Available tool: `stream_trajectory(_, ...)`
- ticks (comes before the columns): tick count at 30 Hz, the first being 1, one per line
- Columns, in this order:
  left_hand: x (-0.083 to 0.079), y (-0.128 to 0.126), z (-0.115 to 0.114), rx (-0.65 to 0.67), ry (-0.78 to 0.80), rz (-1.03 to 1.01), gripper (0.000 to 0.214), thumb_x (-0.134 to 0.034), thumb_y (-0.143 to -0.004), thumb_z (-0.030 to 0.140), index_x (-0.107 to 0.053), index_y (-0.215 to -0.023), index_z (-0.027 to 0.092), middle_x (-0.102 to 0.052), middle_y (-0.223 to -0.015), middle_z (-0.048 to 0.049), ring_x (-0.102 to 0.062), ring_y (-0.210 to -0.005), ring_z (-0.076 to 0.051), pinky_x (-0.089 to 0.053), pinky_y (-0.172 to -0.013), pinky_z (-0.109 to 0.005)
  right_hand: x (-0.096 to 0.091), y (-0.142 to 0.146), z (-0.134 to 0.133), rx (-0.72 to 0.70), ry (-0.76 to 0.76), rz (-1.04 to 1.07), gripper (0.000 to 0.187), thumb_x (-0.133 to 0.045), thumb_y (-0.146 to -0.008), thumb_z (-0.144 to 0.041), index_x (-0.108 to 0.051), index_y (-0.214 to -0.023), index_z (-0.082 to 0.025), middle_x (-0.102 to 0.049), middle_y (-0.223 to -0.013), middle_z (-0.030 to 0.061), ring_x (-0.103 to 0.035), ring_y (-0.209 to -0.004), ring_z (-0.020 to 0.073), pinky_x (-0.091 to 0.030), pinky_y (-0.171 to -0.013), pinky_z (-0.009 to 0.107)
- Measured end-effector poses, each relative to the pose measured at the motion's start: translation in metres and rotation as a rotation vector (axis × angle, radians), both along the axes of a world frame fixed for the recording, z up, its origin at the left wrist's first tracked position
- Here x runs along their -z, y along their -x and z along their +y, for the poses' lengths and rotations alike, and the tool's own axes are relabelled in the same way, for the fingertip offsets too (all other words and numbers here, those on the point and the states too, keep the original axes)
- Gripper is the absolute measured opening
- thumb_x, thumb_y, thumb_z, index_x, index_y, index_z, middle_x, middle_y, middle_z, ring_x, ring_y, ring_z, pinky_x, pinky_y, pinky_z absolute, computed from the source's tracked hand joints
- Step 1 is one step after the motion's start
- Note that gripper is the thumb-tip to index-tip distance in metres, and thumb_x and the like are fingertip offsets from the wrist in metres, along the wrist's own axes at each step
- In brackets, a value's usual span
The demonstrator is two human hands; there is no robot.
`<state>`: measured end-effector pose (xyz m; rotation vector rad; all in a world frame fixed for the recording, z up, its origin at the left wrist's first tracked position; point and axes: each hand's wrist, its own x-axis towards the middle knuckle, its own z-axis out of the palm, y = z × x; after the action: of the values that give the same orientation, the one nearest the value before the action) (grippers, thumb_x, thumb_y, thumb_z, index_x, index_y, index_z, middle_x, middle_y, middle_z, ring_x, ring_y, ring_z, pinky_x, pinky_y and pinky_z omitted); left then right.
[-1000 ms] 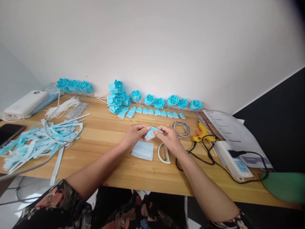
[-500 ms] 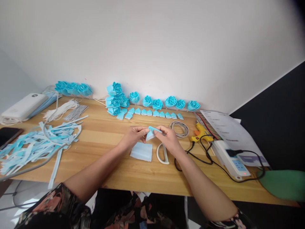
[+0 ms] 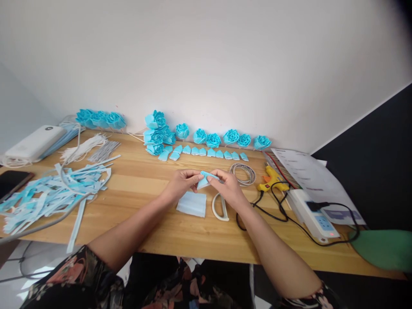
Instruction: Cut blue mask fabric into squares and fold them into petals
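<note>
Both hands meet over the middle of the wooden desk [image 3: 141,180]. My left hand [image 3: 183,183] and my right hand [image 3: 229,187] pinch a small folded piece of light blue fabric [image 3: 204,180] between their fingertips, just above the desk. Under them lies a flat light blue rectangle of the same fabric [image 3: 192,204]. White-handled scissors [image 3: 220,207] lie beside my right wrist. A row of small folded blue pieces [image 3: 206,152] runs along the back, in front of blue fabric roses [image 3: 222,139].
A heap of cut blue and white strips [image 3: 51,189] fills the left side, with a phone [image 3: 13,180] and a white power bank [image 3: 34,143]. A wire coil [image 3: 243,173], yellow glue gun [image 3: 273,180], power strip [image 3: 313,214], black cable and papers [image 3: 309,176] lie right.
The hands stay together on the folded blue piece, with only small finger shifts. The view has drifted slightly.
</note>
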<state>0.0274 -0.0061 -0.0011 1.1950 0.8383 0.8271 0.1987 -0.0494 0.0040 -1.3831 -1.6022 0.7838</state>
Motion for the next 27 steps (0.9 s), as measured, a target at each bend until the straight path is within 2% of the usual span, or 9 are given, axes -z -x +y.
stream_trajectory(11,0.0023,-0.0006,-0.0004,0.018,-0.075,0.001,0.038,-0.074,-0.066,0.049,-0.062,-0.073,0.013,-0.054,-0.057,0.0035,-0.047,-0.044,-0.006,-0.041,-0.044,-0.02,-0.0007,0.0024,-0.0009,-0.019,0.005,0.008,0.02,-0.057,-0.083,-0.036,-0.062,-0.075,-0.018,-0.059,-0.068,-0.0014,-0.051,-0.064,0.0136,-0.039,-0.061,0.024)
stream_trajectory(20,0.0057,-0.0007,0.0005,0.0,-0.101,-0.035,0.032,-0.071,-0.072,0.044,-0.062,-0.075,0.014,-0.054,-0.059,0.0042,-0.047,-0.045,-0.006,-0.042,-0.046,-0.02,-0.0023,0.0023,-0.0025,-0.063,0.035,-0.011,0.023,-0.057,-0.085,-0.039,-0.063,-0.078,-0.019,-0.056,-0.068,-0.0019,-0.048,-0.062,0.0127,-0.035,-0.057,0.023)
stream_trajectory(27,0.0069,-0.0004,0.0005,0.014,-0.064,-0.039,0.032,-0.07,-0.073,0.044,-0.059,-0.074,0.014,-0.056,-0.054,0.003,-0.049,-0.044,-0.007,-0.043,-0.046,-0.02,-0.0004,0.0022,-0.0006,0.042,-0.018,-0.042,0.021,-0.057,-0.081,-0.035,-0.057,-0.069,-0.019,-0.053,-0.062,-0.002,-0.047,-0.06,0.0136,-0.036,-0.057,0.024)
